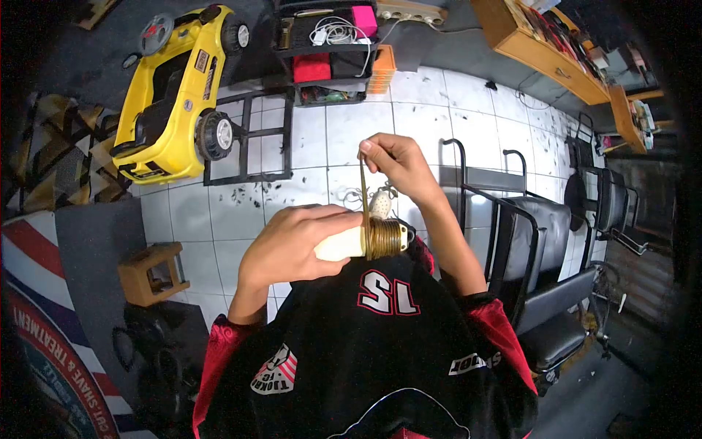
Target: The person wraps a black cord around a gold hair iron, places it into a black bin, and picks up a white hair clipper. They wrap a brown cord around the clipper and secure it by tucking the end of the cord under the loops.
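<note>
My left hand (300,241) wraps round the body of a cream-coloured, handle-shaped device (338,246), held level in front of my chest. Several tight turns of brown cord (384,238) circle its right end, which finishes in a pale cap with a small dark loop. Above it, my right hand (395,162) pinches the cord between thumb and fingers. A straight length runs taut from that pinch down to the winding beside my left fingertips. Just behind the coils shows a cream, dark-speckled thing (380,203), partly hidden.
White floor tiles (424,110) carry scattered dark tufts. A yellow toy car (175,95) and a black metal frame (248,135) stand upper left, near a dark shelf rack (325,55). Black padded chairs (537,227) line the right; a brown stool (150,273) stands left.
</note>
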### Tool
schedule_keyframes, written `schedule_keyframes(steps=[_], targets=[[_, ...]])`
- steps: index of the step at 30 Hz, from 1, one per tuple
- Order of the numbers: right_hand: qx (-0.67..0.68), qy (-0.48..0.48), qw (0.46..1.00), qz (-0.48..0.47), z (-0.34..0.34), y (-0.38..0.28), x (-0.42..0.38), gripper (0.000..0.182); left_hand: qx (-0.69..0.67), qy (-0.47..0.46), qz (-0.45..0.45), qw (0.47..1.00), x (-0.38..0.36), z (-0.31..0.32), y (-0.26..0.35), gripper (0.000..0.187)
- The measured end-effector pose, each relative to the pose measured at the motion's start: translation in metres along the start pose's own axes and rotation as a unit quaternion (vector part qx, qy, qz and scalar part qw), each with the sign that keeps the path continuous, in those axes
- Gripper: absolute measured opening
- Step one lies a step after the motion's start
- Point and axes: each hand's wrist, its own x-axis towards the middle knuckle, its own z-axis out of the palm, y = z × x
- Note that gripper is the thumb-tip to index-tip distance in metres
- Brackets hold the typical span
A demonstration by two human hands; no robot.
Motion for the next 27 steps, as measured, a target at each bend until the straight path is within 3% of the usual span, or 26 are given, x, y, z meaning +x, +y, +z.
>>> schedule_keyframes(steps=[2,5,11,12,13,14,16,19,20,23,25,27], targets=[[0.04,-0.016,0.999,0.016,0.002,0.01,-0.003,0.031,0.041,0.042,0.017,0.998,-0.004,0.0,-0.002,0.058],[0.051,-0.073,0.994,0.058,0.003,0.019,-0.01,0.031,-0.031,0.055,-0.08,0.995,-0.004,-0.004,0.012,0.058],[0.063,-0.166,0.984,-0.014,0.007,0.034,-0.028,0.024,0.014,0.119,0.002,0.993,0.0,0.0,0.02,0.056],[0.075,-0.173,0.982,-0.029,0.008,0.033,-0.033,0.03,0.017,0.135,0.008,0.991,0.001,0.0,0.021,0.055],[0.101,-0.179,0.976,-0.068,0.011,0.032,-0.036,0.046,0.014,0.15,0.004,0.989,0.002,0.001,0.02,0.054],[0.04,-0.15,0.986,-0.062,0.009,0.027,-0.045,0.049,0.011,0.164,0.0,0.986,0.002,0.003,0.018,0.053],[0.058,-0.111,0.988,-0.086,0.013,0.009,-0.055,0.046,-0.001,0.174,0.007,0.985,0.004,0.004,0.014,0.055],[-0.001,-0.073,0.977,-0.199,0.006,0.007,-0.049,0.037,-0.039,0.143,0.005,0.989,0.004,0.002,0.015,0.059],[-0.074,-0.023,0.984,-0.16,0.007,0.003,-0.052,0.031,-0.055,0.124,-0.019,0.991,0.005,0.0,0.022,0.058],[-0.172,0.066,0.929,-0.322,0.009,-0.018,-0.036,0.032,-0.074,0.108,-0.043,0.99,0.006,0.009,0.022,0.056],[-0.19,0.078,0.914,-0.351,0.006,-0.013,-0.028,0.033,-0.046,0.066,-0.06,0.995,0.008,0.007,0.025,0.05],[-0.189,0.104,0.893,-0.396,0.005,-0.008,-0.022,0.031,-0.006,0.072,-0.006,0.997,0.008,0.009,0.023,0.048]])
